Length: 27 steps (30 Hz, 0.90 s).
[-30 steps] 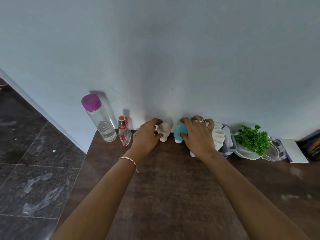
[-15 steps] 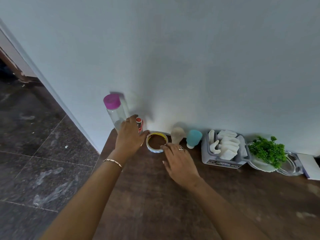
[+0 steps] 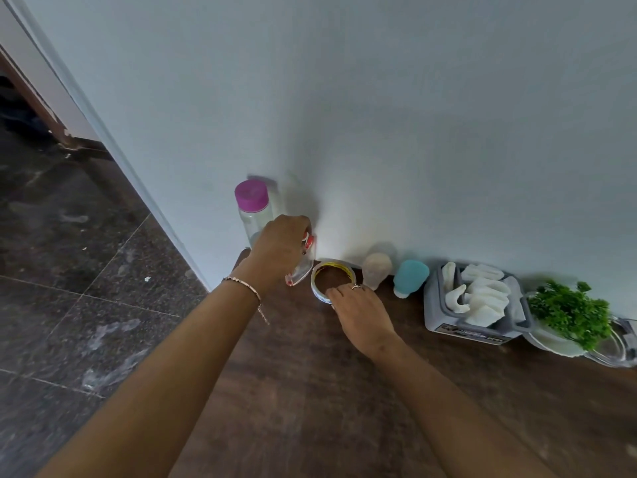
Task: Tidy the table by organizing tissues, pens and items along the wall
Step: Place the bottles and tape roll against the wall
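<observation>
Two hands work at the wall end of the tabletop (image 3: 344, 391). L hand (image 3: 279, 250): fingers curled tight round a small bottle (image 3: 303, 267), clear w/ a red cap, held tilted w/ its cap up near the wall (image 3: 413, 132) and its base low, just beside the tape roll (image 3: 333, 264). Fingertips themselves are hidden behind the knuckles. R hand (image 3: 362, 312): fingers (image 3: 336, 292) bent and close together, hooked over the roll's near rim; thumb not visible. A ring (image 3: 356, 287) sits on one R finger, a bracelet (image 3: 241, 286) on the L wrist.

The roll lies flat on the tabletop, near the wall. Behind the L hand a water bottle (image 3: 255, 215) w/ a pink cap stands upright against the wall, at the tabletop's L corner. To the R of the roll, in a row along the wall: a cream bulb-shaped item (image 3: 377, 270), a teal item (image 3: 410, 276), then a grey box (image 3: 434, 312) holding white tissues (image 3: 486, 298). Past the box sits a green plant (image 3: 568, 312) in a white dish (image 3: 551, 343), touching a glass dish (image 3: 617, 346) at the frame's edge. Dark stone floor (image 3: 69, 270) lies to the L.
</observation>
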Each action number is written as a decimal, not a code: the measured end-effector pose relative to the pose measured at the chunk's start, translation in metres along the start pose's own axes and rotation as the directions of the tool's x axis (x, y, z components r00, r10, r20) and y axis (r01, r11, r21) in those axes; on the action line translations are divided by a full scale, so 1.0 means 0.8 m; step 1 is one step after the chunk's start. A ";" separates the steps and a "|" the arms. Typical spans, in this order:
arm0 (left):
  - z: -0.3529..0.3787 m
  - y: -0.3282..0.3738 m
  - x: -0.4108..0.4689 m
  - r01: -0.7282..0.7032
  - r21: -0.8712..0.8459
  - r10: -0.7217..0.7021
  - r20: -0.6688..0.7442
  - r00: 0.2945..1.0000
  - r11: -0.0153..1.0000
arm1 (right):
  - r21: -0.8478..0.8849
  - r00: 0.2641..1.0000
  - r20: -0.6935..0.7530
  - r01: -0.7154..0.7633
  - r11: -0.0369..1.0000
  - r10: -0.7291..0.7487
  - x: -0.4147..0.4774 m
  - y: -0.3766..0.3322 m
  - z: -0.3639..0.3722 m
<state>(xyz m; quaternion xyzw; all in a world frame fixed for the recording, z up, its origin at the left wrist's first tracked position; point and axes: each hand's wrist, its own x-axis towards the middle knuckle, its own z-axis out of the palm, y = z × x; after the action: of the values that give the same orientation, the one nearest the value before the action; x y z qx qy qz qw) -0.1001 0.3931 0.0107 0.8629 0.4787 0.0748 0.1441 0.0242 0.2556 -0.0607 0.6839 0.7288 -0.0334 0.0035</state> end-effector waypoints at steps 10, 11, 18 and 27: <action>-0.014 0.000 0.013 -0.086 -0.055 0.093 0.132 0.987 0.995 | -0.016 0.999 0.040 0.010 1.000 -0.009 -0.007 0.009 -0.007; -0.016 -0.002 0.015 -0.089 -0.059 0.097 0.146 0.984 0.994 | -0.014 0.999 0.043 0.012 1.000 -0.011 -0.008 0.010 -0.008; -0.026 -0.003 0.020 -0.112 -0.083 0.126 0.200 0.972 0.990 | -0.003 0.998 0.056 0.007 1.000 -0.006 -0.008 0.009 -0.007; -0.062 0.000 -0.042 -0.122 -0.236 0.024 -0.380 0.925 0.964 | 0.061 0.998 0.037 -0.044 0.997 0.042 -0.001 0.007 0.005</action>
<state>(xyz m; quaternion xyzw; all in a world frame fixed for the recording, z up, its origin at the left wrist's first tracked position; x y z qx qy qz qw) -0.1311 0.3730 0.0582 0.8242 0.4509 0.3042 0.1574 0.0301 0.2546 -0.0651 0.6987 0.7122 -0.0682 -0.0039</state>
